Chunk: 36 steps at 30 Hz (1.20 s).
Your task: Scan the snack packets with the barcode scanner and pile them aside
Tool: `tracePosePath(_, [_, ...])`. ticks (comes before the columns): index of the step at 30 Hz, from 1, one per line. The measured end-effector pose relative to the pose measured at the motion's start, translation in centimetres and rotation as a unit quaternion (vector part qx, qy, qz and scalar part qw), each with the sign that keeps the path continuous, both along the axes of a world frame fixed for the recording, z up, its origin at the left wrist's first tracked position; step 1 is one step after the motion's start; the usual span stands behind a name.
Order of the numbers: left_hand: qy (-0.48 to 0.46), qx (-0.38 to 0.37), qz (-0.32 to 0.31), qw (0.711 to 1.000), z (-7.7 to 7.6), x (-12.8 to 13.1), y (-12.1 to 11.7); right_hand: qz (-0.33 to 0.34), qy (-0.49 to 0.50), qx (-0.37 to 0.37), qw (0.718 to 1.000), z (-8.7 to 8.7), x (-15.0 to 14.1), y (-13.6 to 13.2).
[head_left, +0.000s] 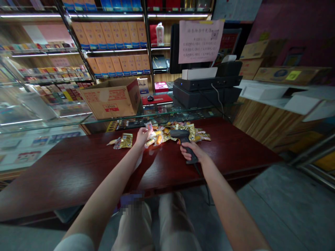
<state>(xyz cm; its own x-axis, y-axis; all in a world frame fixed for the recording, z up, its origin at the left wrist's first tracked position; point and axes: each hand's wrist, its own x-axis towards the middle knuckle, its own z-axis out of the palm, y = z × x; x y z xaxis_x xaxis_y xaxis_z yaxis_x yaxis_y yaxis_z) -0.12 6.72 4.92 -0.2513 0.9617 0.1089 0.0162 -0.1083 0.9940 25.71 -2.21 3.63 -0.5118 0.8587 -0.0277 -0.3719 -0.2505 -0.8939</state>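
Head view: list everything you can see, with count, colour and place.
Scanner: one, black, above the desk
Held packet: one, clear with print, above the pile
Snack pile: too many to count, yellow, orange and gold, desk's far side
Gold packet: one, left of the pile
Desk: one, dark red
Open carton: one, brown, behind the desk
Mouse: one, black, on a red mat
Sign: one, pink, on the screen
Till: one, black, below the sign
Shelf boxes: many, orange and blue, back
Cartons: several, brown, right
Left hand: one, holding the packet
Right hand: one, gripping the scanner
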Motion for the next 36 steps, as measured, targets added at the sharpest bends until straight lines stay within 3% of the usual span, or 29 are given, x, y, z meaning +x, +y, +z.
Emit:
tracePosePath(2, [0.119,0.032,0.05,0.991,0.2,-1.3,0.0,0.003,0.005,-0.001,1.0,0.0,0.0,0.0])
tracePosePath(4, [0.247,0.041,0.084,0.965,0.6,-3.3,-0.2,0.003,0.011,-0.001,1.0,0.1,0.0,-0.1])
tracePosePath(8, [0.484,-0.023,0.138,0.864,1.6,-8.1,-1.3,0.004,0.011,-0.005,1.0,0.2,0.0,-0.2])
tracePosePath(11, [0.571,-0.057,0.202,0.794,1.9,-10.7,-2.6,0.005,0.006,-0.005,1.0,0.2,0.1,-0.2])
tracePosePath(13, [0.59,-0.042,0.219,0.776,1.9,-11.2,-3.2,0.004,0.006,-0.002,1.0,0.2,0.1,-0.1])
tracePosePath(15, [0.593,0.004,0.149,0.792,1.6,-10.4,-3.6,0.002,0.006,0.002,1.0,0.1,0.1,0.0])
tracePosePath(18, [0.533,0.064,-0.028,0.843,0.7,-7.8,-3.4,-0.005,0.007,0.006,1.0,0.1,0.1,-0.1])
tracePosePath(21, [0.449,0.029,-0.089,0.889,-0.4,-5.1,-2.6,-0.006,0.008,0.005,1.0,0.2,0.2,-0.1])
tracePosePath(24, [0.398,0.007,-0.1,0.912,-1.5,-3.6,-1.7,-0.006,0.01,0.001,1.0,0.3,0.2,-0.2])
tracePosePath(28, [0.337,0.027,-0.067,0.939,-2.4,-3.3,-1.1,-0.007,0.005,-0.004,1.0,0.4,0.1,-0.2])
tracePosePath(31, [0.277,-0.023,-0.044,0.96,-2.6,-3.4,-1.2,-0.008,0.007,-0.002,1.0,0.5,0.0,-0.3])
tracePosePath(34, [0.259,-0.058,-0.026,0.964,-2.8,-3.3,-1.6,-0.008,0.009,-0.002,1.0,0.5,0.0,-0.3])
tracePosePath(36, [0.257,-0.032,-0.022,0.966,-2.9,-3.0,-2.0,-0.005,0.009,-0.001,1.0,0.4,0.0,-0.3])
